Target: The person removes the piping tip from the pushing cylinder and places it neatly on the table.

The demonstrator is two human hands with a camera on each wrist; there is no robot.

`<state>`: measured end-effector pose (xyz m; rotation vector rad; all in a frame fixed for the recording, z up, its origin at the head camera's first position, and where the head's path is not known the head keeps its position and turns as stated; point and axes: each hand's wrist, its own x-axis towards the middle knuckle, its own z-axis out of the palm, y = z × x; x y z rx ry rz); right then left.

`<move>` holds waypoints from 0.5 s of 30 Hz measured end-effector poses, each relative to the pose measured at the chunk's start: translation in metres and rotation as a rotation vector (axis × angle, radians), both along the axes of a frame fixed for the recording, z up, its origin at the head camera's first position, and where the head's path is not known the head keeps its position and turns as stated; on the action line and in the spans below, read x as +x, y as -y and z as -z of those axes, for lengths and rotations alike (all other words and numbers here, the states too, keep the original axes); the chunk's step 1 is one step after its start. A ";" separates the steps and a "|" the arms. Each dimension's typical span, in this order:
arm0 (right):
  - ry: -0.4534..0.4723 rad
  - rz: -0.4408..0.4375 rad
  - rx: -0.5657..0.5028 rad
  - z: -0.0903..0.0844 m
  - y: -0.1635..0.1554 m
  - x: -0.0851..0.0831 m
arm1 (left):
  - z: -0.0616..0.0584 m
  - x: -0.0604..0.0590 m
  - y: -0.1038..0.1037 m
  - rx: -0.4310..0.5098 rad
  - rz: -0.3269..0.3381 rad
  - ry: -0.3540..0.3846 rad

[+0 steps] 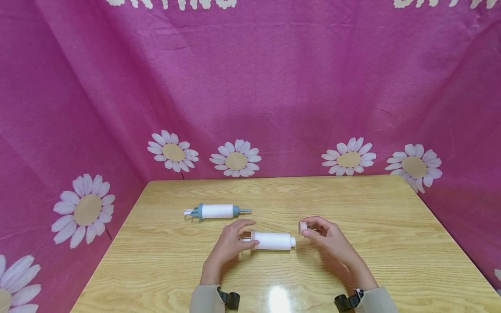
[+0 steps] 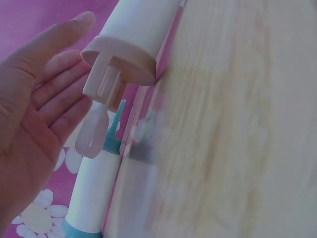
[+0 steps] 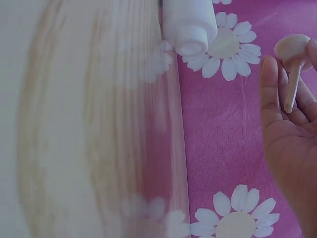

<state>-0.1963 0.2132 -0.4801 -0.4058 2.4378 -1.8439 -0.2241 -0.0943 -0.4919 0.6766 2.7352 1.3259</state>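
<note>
A white cylinder with a beige collar and a pale plunger-like handle lies on the wooden table, its narrow white neck pointing right. My left hand is around the collar end. In the left wrist view, the left thumb stands away from the collar, and the other fingers extend behind it. My right hand pinches a beige nozzle cap just right of the neck. Its thin spout points toward the palm in the right wrist view.
Farther back on the left lies a similar white cylinder with blue-grey ends and a thin spout pointing right. The wooden table meets a magenta cloth with daisies at its back and sides.
</note>
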 end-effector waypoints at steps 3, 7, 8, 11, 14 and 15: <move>-0.005 -0.009 -0.004 0.001 0.001 -0.001 | -0.001 0.001 0.000 0.020 -0.010 -0.038; -0.008 -0.024 -0.014 0.002 0.003 -0.002 | -0.005 0.003 -0.002 0.053 -0.025 -0.093; -0.009 -0.026 -0.015 0.002 0.003 -0.002 | -0.005 0.004 -0.003 0.061 -0.026 -0.106; -0.013 -0.029 -0.014 0.002 0.004 -0.002 | -0.008 0.004 -0.005 0.069 -0.029 -0.155; -0.019 -0.025 -0.005 0.001 0.006 -0.002 | -0.011 0.006 -0.006 0.081 -0.022 -0.192; -0.022 -0.024 0.001 0.001 0.007 -0.002 | -0.012 0.007 -0.007 0.087 -0.017 -0.204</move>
